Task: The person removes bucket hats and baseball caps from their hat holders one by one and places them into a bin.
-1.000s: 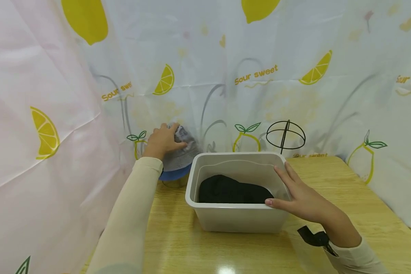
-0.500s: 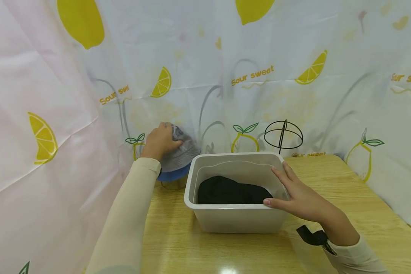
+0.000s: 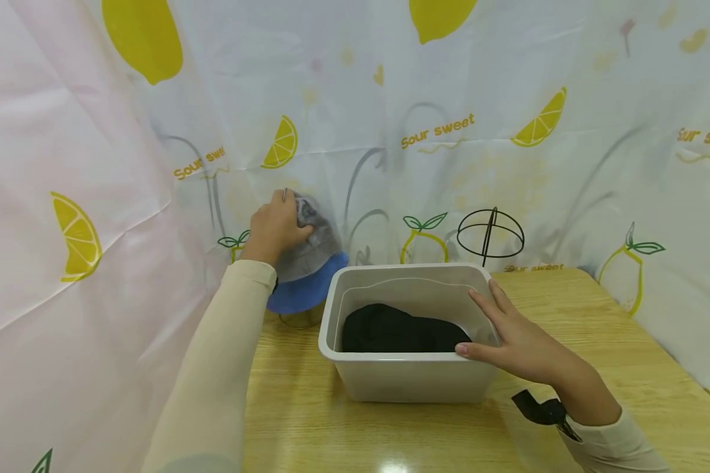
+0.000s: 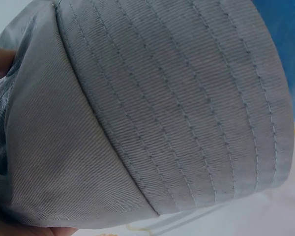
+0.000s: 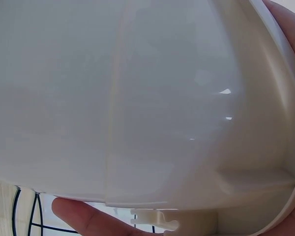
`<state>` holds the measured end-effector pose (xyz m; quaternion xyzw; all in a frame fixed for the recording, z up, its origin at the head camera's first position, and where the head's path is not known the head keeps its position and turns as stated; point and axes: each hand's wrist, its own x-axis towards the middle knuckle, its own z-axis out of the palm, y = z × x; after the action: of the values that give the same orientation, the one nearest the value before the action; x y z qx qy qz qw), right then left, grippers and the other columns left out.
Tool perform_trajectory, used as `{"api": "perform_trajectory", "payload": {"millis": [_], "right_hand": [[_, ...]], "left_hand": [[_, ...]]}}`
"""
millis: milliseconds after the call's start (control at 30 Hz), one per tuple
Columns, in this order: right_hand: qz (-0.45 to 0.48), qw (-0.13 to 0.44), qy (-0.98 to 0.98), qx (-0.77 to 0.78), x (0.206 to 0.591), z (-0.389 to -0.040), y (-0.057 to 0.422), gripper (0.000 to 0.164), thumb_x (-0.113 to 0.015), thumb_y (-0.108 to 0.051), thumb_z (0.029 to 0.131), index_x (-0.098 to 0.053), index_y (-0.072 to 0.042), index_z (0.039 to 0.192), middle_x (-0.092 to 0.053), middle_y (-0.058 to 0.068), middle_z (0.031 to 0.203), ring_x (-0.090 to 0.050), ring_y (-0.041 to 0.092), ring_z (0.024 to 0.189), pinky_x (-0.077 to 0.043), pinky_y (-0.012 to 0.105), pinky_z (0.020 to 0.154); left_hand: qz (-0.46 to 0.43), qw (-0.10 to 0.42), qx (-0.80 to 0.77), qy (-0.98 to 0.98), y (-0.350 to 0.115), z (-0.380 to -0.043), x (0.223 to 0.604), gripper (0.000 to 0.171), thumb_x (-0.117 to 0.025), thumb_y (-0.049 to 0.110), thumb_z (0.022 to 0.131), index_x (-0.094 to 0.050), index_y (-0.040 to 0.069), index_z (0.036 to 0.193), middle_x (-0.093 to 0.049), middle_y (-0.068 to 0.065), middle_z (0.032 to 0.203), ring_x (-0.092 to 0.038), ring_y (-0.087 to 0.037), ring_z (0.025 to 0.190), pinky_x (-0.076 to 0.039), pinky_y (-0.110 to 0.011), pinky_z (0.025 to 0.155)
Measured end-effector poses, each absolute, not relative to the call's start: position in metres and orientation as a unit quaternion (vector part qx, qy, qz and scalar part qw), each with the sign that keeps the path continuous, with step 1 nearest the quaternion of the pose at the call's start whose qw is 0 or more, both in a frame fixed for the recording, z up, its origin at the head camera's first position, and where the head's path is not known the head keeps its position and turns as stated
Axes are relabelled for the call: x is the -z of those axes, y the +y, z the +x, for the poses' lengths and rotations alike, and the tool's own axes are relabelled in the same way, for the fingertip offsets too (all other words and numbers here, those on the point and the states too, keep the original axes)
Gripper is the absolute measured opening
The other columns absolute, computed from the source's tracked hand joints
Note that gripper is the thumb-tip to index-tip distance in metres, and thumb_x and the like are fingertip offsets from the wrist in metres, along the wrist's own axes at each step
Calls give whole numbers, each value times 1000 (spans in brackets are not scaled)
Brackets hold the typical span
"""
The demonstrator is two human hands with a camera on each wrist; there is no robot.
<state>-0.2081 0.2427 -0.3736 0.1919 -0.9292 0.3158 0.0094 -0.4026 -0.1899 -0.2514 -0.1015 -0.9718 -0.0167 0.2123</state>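
Note:
In the head view my left hand point(image 3: 278, 226) grips the crown of a grey bucket hat point(image 3: 316, 253) at the back left, thumb on its near side. Stitched rows on the hat's grey brim point(image 4: 187, 98) fill the left wrist view. Below that brim shows a band of blue cloth point(image 3: 302, 292), above the wire base of a stand. My right hand point(image 3: 523, 341) rests on the right front corner of a white plastic bin point(image 3: 414, 381), thumb on the front rim and fingers spread along the right one. Inside the bin lies a black cap point(image 3: 402, 328).
Behind the bin's right end stands a bare black wire hat stand point(image 3: 491, 233). The wood-grain table point(image 3: 568, 302) reaches back to a lemon-print cloth point(image 3: 343, 79), which hangs along the back and sides.
My left hand has closed its fingers on the grey hat's crown and moved up with it. More of the blue cloth shows below. My right hand keeps its place on the bin.

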Motion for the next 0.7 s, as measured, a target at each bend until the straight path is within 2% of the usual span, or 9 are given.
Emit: {"api": "perform_trajectory", "payload": {"millis": [400, 700], "right_hand": [[190, 15, -931, -312, 375, -207, 242, 99, -68, -61, 93, -8, -37, 167, 16, 11, 173, -16, 57, 153, -32, 80, 104], [192, 18, -931, -309, 374, -207, 242, 98, -68, -61, 94, -9, -36, 167, 15, 12, 174, -17, 57, 152, -33, 80, 104]], "left_hand": [[-114, 248, 41, -961, -181, -394, 234, 95, -74, 45, 90, -30, -8, 156, -42, -27, 153, -63, -50, 108, -54, -61, 92], [-146, 274, 54, -949, -165, -388, 224, 101, -74, 45, 89, -24, -8, 160, -36, -27, 159, -63, -49, 114, -54, -60, 95]]}}
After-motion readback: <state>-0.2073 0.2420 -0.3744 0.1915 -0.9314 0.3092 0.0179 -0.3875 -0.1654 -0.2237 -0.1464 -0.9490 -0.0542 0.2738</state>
